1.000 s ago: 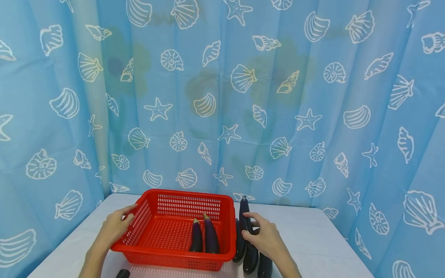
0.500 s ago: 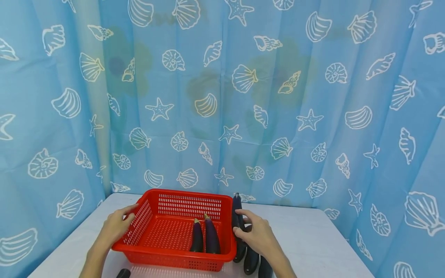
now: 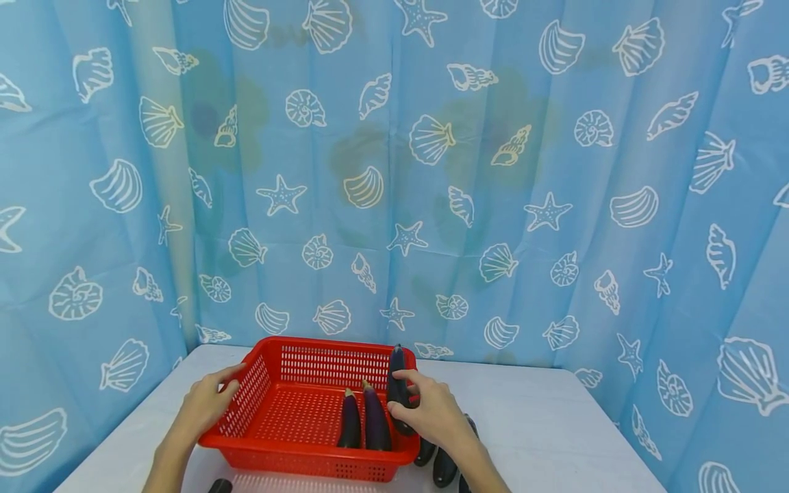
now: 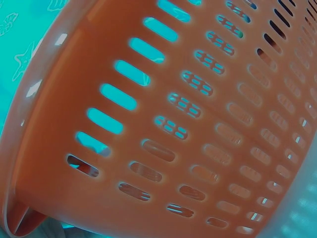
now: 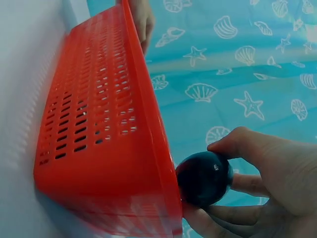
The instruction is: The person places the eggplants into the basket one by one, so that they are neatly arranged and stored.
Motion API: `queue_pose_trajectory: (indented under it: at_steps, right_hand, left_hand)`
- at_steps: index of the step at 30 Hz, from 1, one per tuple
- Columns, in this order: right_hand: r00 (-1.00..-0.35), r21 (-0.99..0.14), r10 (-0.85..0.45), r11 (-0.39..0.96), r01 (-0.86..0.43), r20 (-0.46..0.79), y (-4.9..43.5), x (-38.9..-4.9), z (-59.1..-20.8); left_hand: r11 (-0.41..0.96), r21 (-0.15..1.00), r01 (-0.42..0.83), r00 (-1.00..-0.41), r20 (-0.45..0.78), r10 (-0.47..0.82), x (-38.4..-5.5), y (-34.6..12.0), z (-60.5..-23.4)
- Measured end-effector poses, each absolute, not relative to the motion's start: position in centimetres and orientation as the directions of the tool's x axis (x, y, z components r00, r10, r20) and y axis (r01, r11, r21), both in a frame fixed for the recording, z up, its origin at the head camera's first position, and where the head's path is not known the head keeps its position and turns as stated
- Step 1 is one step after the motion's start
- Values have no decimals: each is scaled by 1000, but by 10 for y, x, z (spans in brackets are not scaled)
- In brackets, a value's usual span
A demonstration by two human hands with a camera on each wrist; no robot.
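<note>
My right hand [image 3: 434,411] pinches a dark eggplant [image 3: 398,376] between thumb and fingers, stem end away from me, over the right rim of a red plastic basket [image 3: 296,454]. In the right wrist view, the rounded end of this eggplant [image 5: 204,178] is close beside the rim. Two more eggplants, one shorter [image 3: 349,419] and one longer [image 3: 376,419], lie in the right part of the basket. At the left rim, my left hand [image 3: 203,404] rests with thumb and index finger apart; its other fingers are hidden. Only the basket's slotted wall [image 4: 163,193] fills the left wrist view.
Outside the basket on the right, more eggplants [image 3: 445,468] lie on the white table [image 3: 530,424], partly under my right arm. A dark rounded end [image 3: 220,486] shows at the lower left. A blue shell-print curtain [image 3: 394,205] hangs behind.
My right hand has carried the eggplant leftward, from above the others on the table to over the basket's right rim. My left hand and the basket have stayed in place.
</note>
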State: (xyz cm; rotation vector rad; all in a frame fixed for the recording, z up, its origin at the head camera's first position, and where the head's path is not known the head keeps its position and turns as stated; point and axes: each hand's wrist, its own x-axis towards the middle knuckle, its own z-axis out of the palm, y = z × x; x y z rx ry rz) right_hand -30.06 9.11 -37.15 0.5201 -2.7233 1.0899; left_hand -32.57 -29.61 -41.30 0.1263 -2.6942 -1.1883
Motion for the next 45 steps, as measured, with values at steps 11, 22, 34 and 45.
queue_pose_trajectory:
  at_steps: [11,22,34,45]
  right_hand:
    - [-929,-683,-307,636,-361,205,71,-301,-374]
    - [-922,-677,-339,636,-370,185,57,-301,-382]
    - [-929,-632,-341,690,-351,143,43,-302,-391]
    - [-928,-594,-358,726,-346,103,36,-303,-391]
  left_hand:
    - [690,724,7,-977,153,-151,-325,-298,-414]
    - [699,715,11,-976,159,-147,-322,-297,-412]
    - [709,705,10,-975,165,-150,-324,-297,-412]
    - [697,717,9,-976,159,-152,-324,-296,-411]
